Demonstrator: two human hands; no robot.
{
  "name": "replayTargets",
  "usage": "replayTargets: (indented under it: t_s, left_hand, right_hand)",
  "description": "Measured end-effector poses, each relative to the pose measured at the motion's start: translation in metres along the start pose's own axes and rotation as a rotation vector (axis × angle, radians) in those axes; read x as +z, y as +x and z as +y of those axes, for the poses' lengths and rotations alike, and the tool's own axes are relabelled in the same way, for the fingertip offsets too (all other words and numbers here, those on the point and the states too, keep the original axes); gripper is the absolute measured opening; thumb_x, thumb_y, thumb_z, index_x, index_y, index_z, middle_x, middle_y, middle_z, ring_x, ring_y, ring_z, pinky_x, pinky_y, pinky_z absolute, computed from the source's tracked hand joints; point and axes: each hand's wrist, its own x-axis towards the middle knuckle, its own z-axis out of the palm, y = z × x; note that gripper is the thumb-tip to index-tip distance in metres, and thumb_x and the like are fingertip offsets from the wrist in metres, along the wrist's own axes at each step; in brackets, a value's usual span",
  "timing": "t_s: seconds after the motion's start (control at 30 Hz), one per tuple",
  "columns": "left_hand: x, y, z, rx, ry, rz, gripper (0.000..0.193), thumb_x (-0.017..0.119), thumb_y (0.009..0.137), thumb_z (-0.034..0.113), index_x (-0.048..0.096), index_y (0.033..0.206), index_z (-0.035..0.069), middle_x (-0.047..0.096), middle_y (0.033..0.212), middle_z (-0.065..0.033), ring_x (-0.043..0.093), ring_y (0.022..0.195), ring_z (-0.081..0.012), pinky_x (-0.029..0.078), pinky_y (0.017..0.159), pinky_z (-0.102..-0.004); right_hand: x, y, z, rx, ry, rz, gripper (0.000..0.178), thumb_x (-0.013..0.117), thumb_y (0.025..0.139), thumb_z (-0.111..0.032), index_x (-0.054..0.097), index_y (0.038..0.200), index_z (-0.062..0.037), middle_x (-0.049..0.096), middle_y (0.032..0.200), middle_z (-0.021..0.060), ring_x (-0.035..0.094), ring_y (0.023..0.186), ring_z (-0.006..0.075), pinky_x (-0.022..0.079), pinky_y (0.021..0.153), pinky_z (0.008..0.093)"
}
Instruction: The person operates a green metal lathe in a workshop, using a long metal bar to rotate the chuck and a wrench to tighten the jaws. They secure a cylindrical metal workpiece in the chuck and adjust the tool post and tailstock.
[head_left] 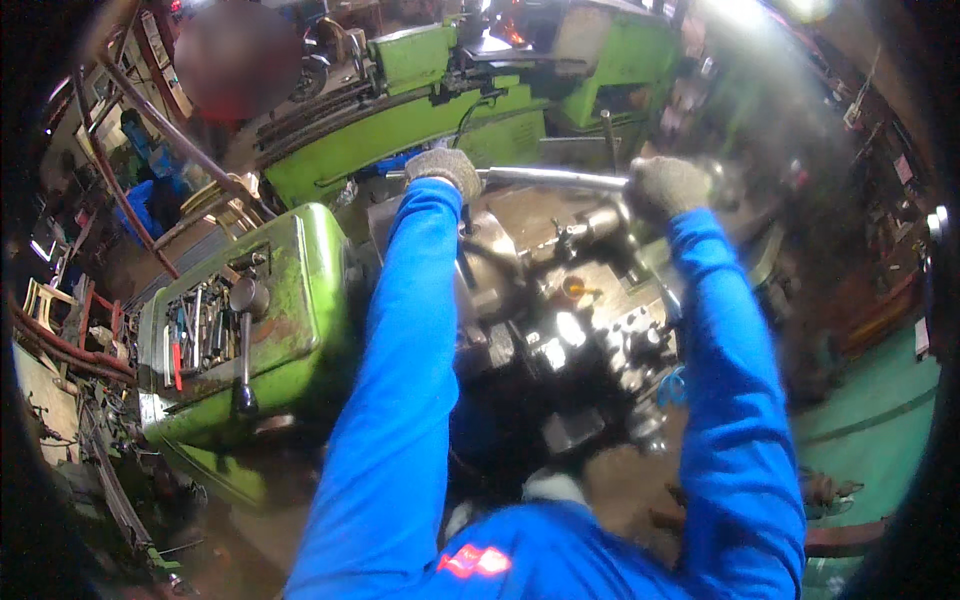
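Observation:
Both arms reach forward in blue sleeves, and each hand wears a grey-brown work glove. My left hand (pixel 443 170) is closed round a silvery metal bar (pixel 560 177) near its left end, with a thin tip sticking out past the glove. Around the bar's right end my right hand (pixel 672 187) is closed, hiding that end. The bar lies nearly level above a lathe. Below it are the lathe's round chuck (pixel 490 255) and a smaller steel chuck with a spindle (pixel 592 226). Nearer to me sits a metal carriage with bright steel parts (pixel 635 345).
At left stands the green lathe headstock (pixel 322 260), with a lever (pixel 246 350) and several hand tools (pixel 205 325) on top. A small orange cup (pixel 574 288) rests on the carriage. Beyond is another long green machine (pixel 420 130). Metal pipes (pixel 150 95) rise at far left.

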Motion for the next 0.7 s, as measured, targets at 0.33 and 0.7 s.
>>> replayTargets:
  t_s: [0.33, 0.7]
  left_hand:
    - [-0.007, -0.014, -0.01, 0.088, 0.015, -0.043, 0.046, 0.066, 0.094, 0.046, 0.08, 0.127, 0.017, 0.073, 0.137, -0.0142, 0.069, 0.13, -0.0333, 0.054, 0.108, -0.0466]
    - [0.007, -0.002, -0.045, 0.374, -0.072, -0.001, 0.085, 0.046, 0.094, 0.087, 0.078, 0.122, 0.014, 0.074, 0.127, -0.0198, 0.067, 0.124, -0.0413, 0.051, 0.107, -0.0508]
  right_hand:
    - [0.016, -0.001, 0.003, 0.036, -0.164, -0.008, 0.029, 0.06, 0.091, -0.026, 0.084, 0.1, -0.0132, 0.081, 0.103, 0.0164, 0.08, 0.096, 0.0353, 0.063, 0.086, 0.0479]
    - [-0.009, -0.008, -0.015, 0.1, -0.058, -0.136, 0.03, 0.066, 0.09, -0.024, 0.084, 0.106, -0.0058, 0.079, 0.111, 0.0232, 0.076, 0.107, 0.0401, 0.059, 0.096, 0.0506]
